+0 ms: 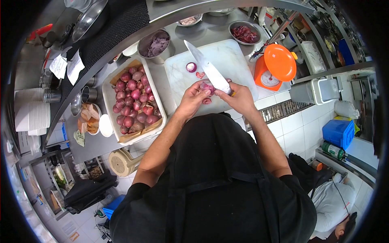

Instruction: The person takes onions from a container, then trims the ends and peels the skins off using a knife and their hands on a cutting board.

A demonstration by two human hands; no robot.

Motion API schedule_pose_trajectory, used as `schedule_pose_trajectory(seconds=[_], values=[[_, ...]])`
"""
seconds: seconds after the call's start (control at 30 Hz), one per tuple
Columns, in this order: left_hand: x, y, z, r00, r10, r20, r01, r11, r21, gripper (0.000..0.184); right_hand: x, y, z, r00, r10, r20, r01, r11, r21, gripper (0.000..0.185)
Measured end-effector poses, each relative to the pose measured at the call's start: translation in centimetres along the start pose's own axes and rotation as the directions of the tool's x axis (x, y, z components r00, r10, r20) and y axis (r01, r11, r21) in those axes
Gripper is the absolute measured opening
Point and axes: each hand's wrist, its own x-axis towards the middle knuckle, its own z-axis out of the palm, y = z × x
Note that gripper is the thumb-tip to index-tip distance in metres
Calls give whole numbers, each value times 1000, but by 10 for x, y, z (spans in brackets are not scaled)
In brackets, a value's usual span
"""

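Observation:
In the head view my left hand (194, 98) is closed around a red onion (207, 86) over the near part of the white cutting board (180, 71). Gripped in my right hand (240, 99) is a large kitchen knife (210, 72), its broad blade slanting up and to the left across the board. The blade is beside the onion; exact contact is hard to make out. A cut onion piece (191, 67) with a pale face lies farther up the board. Small reddish scraps (199, 75) lie near the blade, and another piece (206, 101) sits below my left fingers.
Left of the board stands a white tub (108, 95) full of whole red onions (135, 94). Behind are a metal pot of sliced onion (157, 47) and a bowl of peelings (244, 34). An orange scale (267, 73) stands at right. Another person (334, 200) is at lower right.

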Motion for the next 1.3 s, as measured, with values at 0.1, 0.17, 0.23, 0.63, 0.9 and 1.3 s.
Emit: schedule_pose_trajectory(seconds=[0.1,0.17,0.23,0.63,0.9,1.3], values=[[0,0,0,1000,13,2,-13,1000,15,48,3,4,4,999,32,10,-32,999,13,60],[1,-1,-2,1000,9,2,-9,1000,15,49,1,1,2,999,39,29,-40,999,34,59],[1,0,-2,1000,6,-6,-6,1000,14,49,-1,-2,2,999,25,32,-26,999,39,58],[3,0,-2,1000,24,-8,-24,999,24,54,1,-1,4,1000,-4,-25,5,1000,19,50],[4,3,2,998,68,-14,-67,998,16,59,1,-5,2,999,50,21,-50,999,11,56],[5,2,-3,999,33,-17,-32,999,42,59,2,-2,3,1000,-14,-19,14,1000,-13,63]])
